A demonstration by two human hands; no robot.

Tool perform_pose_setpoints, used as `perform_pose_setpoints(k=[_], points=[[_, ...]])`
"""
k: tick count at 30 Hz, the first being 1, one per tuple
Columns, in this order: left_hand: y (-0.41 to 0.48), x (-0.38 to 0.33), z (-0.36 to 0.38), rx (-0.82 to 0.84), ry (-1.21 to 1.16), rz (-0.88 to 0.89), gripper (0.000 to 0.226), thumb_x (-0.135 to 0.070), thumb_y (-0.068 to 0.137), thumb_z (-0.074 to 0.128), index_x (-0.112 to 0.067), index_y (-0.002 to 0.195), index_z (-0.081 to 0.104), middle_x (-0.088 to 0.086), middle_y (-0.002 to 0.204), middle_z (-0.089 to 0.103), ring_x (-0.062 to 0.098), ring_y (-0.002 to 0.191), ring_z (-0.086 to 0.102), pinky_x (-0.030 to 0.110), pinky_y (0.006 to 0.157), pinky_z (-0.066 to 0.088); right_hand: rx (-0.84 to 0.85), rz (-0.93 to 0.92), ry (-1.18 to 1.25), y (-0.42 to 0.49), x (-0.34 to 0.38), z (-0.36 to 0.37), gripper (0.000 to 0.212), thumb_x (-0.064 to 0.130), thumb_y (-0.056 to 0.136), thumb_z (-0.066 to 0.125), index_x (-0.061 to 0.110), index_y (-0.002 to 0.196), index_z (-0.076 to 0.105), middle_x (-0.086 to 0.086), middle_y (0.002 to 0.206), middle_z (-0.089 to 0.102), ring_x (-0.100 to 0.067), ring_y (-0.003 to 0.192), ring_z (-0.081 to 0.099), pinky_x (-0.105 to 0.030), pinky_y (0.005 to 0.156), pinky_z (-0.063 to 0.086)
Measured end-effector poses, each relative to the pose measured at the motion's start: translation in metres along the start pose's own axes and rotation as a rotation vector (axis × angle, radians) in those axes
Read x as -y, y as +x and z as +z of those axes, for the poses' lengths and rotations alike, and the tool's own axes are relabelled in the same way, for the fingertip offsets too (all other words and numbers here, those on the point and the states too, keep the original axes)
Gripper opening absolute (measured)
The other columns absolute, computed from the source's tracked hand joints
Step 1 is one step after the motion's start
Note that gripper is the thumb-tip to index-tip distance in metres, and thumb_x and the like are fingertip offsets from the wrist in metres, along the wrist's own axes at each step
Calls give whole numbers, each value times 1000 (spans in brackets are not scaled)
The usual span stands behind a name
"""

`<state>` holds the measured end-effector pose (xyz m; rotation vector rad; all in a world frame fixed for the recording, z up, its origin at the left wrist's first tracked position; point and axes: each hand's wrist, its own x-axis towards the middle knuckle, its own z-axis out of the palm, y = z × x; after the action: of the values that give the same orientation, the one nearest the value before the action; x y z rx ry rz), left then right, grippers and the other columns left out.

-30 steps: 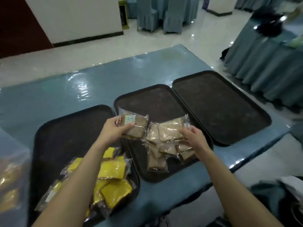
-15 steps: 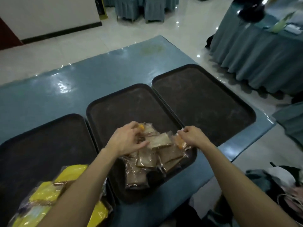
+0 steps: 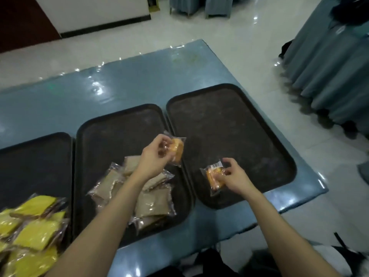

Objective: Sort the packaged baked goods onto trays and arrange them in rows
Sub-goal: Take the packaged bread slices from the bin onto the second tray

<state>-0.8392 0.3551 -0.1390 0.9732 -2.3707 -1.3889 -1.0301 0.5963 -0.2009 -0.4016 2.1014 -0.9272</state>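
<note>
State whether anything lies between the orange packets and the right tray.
Nothing visible does. The right hand holds the right packet over the right tray; the left hand holds the left packet above its left rim.

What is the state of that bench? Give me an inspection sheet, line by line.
Surface: glossy blue table.
Job's things: yellow packs on left tray; brown packs on middle tray.
Clutter: nothing seen on the table.
Hands: left hand holds orange pack; right hand holds second orange pack over right tray.
Cables: nothing seen.
Surroundings: tiled floor, draped table.
</note>
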Motion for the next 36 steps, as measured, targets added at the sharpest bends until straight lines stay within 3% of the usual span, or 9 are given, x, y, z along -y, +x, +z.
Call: perform_pose_setpoints(k=[3, 6, 8, 11, 14, 18, 24, 32, 36], points=[[7, -23, 63, 58, -116, -39, 38, -16, 91, 87, -38, 114, 65, -8, 112, 74, 14, 95, 78, 47, 89, 66, -91, 12, -36, 2, -25, -37, 74, 26, 88, 90, 23, 151, 51, 7, 115, 69, -17, 107, 73, -41, 96, 62], [10, -31, 114, 58, -9, -59, 37, -19, 92, 86, -34, 116, 62, -11, 103, 73, 3, 88, 74, 35, 84, 65, -287, -76, -101, -3, -29, -60, 56, 33, 93, 85, 23, 141, 59, 7, 113, 71, -16, 103, 71, -35, 92, 58], [9, -27, 136, 150, -6, -146, 37, -24, 93, 85, -32, 119, 61, -8, 102, 75, 8, 91, 75, 40, 89, 65, -398, -210, -242, -5, -34, -63, 49, 34, 97, 78, 26, 141, 58, 5, 122, 69, -17, 107, 68, -40, 94, 59], [5, -12, 149, 310, 245, -180, 43, -41, 95, 80, -38, 129, 54, -6, 115, 74, 17, 99, 73, 48, 95, 62, -189, -421, -671, -9, -48, -54, 40, 32, 99, 69, 22, 138, 64, 0, 136, 59, -24, 126, 59, -42, 97, 58], [-4, -13, 137, 311, 563, -81, 48, -48, 99, 71, -40, 142, 52, -3, 126, 62, 20, 103, 68, 44, 96, 59, -58, -458, -927, -15, -51, -50, 34, 33, 102, 63, 20, 132, 70, -2, 144, 56, -25, 137, 51, -42, 103, 55], [-15, -25, 95, 287, 750, 5, 39, -46, 102, 67, -32, 137, 62, -5, 126, 60, 23, 109, 70, 45, 92, 60, -106, -504, -1007, -21, -17, -46, 31, 31, 104, 58, 18, 130, 70, -3, 131, 67, -26, 125, 61, -41, 98, 53], [-65, -21, -10, -3, 942, 134, 25, -34, 99, 66, -22, 120, 72, 2, 115, 70, 30, 103, 72, 45, 82, 60, -107, -710, -1067, -34, 63, 10, 21, 26, 102, 59, 18, 118, 69, -4, 116, 67, -30, 110, 67, -43, 84, 54], [-165, 63, -167, -211, 1111, 116, 13, -29, 90, 76, -20, 98, 72, 3, 92, 66, 32, 86, 69, 44, 69, 55, -106, -989, -1075, -89, 172, 170, 17, 21, 95, 66, 13, 109, 71, -10, 104, 69, -36, 96, 69, -45, 76, 55], [-213, 109, -250, -220, 1133, 82, 13, -35, 95, 70, -24, 100, 72, 0, 99, 69, 30, 93, 70, 43, 75, 53, -169, -1052, -1081, -141, 226, 264, 15, 21, 95, 65, 16, 108, 69, -7, 105, 69, -32, 98, 70, -45, 80, 55]])
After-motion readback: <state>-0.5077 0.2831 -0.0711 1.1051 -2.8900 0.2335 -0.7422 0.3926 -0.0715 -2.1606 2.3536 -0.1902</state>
